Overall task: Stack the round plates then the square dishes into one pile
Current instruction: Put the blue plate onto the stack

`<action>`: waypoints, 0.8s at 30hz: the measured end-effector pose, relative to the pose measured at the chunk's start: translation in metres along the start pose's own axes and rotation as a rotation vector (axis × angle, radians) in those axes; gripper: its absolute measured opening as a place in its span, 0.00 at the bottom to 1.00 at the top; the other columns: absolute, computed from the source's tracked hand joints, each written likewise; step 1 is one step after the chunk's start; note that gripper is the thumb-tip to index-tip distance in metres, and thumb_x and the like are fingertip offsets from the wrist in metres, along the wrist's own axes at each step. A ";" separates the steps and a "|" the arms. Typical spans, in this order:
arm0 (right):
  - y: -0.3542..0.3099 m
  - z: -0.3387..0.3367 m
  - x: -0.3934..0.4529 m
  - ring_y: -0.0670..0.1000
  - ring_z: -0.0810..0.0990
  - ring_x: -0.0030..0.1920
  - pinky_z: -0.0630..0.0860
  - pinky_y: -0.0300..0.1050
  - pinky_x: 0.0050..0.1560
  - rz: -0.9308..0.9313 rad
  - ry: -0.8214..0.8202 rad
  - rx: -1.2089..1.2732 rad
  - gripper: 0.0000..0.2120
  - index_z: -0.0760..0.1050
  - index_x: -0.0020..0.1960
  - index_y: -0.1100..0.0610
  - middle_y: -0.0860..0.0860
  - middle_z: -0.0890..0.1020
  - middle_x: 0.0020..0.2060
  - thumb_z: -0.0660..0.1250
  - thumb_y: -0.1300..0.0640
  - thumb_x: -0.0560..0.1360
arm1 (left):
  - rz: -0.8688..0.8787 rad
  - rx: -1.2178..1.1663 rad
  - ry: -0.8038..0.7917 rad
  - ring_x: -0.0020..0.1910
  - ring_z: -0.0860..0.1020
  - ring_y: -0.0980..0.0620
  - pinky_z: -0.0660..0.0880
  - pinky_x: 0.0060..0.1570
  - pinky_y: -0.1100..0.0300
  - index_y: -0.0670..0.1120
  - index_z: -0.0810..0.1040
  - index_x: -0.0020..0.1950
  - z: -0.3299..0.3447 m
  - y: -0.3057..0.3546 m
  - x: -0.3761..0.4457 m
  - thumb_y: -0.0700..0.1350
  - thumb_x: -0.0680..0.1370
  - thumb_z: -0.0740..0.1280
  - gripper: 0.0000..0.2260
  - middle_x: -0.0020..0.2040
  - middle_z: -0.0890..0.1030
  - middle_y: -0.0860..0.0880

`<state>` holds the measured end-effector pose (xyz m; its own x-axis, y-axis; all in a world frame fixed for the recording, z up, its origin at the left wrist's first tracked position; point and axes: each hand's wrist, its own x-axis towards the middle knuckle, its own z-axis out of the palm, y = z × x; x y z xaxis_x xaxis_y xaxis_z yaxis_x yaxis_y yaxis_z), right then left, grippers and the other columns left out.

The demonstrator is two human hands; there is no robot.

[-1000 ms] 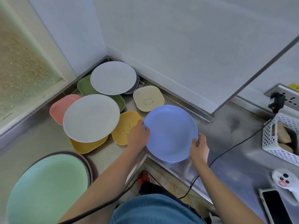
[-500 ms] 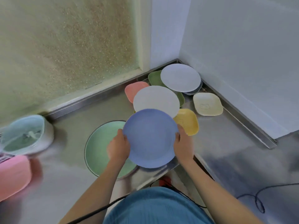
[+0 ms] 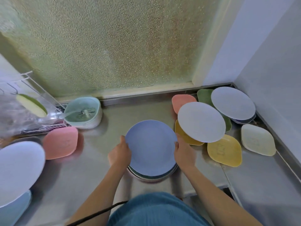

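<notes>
A blue round plate (image 3: pixel 150 146) lies on top of a low pile of round plates (image 3: pixel 151 176) on the steel counter. My left hand (image 3: pixel 119 154) grips its left rim and my right hand (image 3: pixel 183 153) grips its right rim. To the right, a white round plate (image 3: pixel 201 122) rests on yellow square dishes (image 3: pixel 224 151), and another white round plate (image 3: pixel 232 103) lies in the corner over a green dish (image 3: pixel 203 95). A cream square dish (image 3: pixel 257 139) and a pink square dish (image 3: pixel 182 101) lie nearby. Another pink square dish (image 3: pixel 61 142) lies to the left.
A white round plate (image 3: pixel 16 168) and a light blue dish (image 3: pixel 14 207) sit at the left edge. A green-lidded container (image 3: pixel 83 112) and a wire rack (image 3: pixel 32 111) stand at the back left. A frosted window and white walls bound the counter (image 3: pixel 91 173).
Both hands carried the blue plate leftward from the right counter and brought it down over the green plate; it now covers the pile. The view swung left.
</notes>
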<state>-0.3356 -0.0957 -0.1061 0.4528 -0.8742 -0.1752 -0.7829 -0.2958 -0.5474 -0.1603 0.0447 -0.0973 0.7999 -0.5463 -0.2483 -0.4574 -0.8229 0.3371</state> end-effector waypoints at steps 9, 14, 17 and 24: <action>0.008 0.005 0.002 0.56 0.77 0.56 0.73 0.49 0.54 -0.005 -0.041 -0.131 0.23 0.55 0.75 0.44 0.51 0.79 0.58 0.51 0.52 0.80 | -0.003 -0.022 -0.068 0.43 0.78 0.40 0.67 0.39 0.55 0.45 0.62 0.62 0.005 -0.007 -0.001 0.42 0.79 0.50 0.12 0.49 0.82 0.40; 0.011 0.009 0.003 0.56 0.79 0.52 0.74 0.48 0.49 -0.025 -0.042 -0.168 0.23 0.57 0.74 0.46 0.53 0.80 0.53 0.51 0.54 0.80 | -0.034 -0.010 -0.060 0.38 0.71 0.43 0.68 0.40 0.56 0.49 0.61 0.68 0.005 -0.007 -0.005 0.40 0.78 0.51 0.18 0.49 0.81 0.41; 0.011 0.010 0.006 0.56 0.79 0.51 0.74 0.47 0.47 -0.022 -0.058 -0.159 0.22 0.58 0.73 0.46 0.52 0.81 0.53 0.51 0.54 0.80 | -0.048 -0.020 -0.071 0.45 0.77 0.40 0.68 0.43 0.55 0.53 0.57 0.73 0.003 -0.005 -0.003 0.41 0.78 0.51 0.23 0.51 0.81 0.41; 0.018 0.009 0.007 0.53 0.80 0.48 0.77 0.45 0.46 -0.103 -0.017 -0.114 0.22 0.60 0.74 0.48 0.52 0.82 0.52 0.54 0.55 0.80 | -0.067 -0.034 -0.073 0.50 0.79 0.39 0.71 0.45 0.54 0.54 0.54 0.76 0.002 -0.004 -0.010 0.41 0.79 0.51 0.25 0.52 0.81 0.40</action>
<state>-0.3423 -0.1036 -0.1244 0.5396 -0.8307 -0.1369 -0.7747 -0.4262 -0.4672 -0.1678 0.0531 -0.0981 0.7971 -0.5012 -0.3367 -0.3895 -0.8529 0.3476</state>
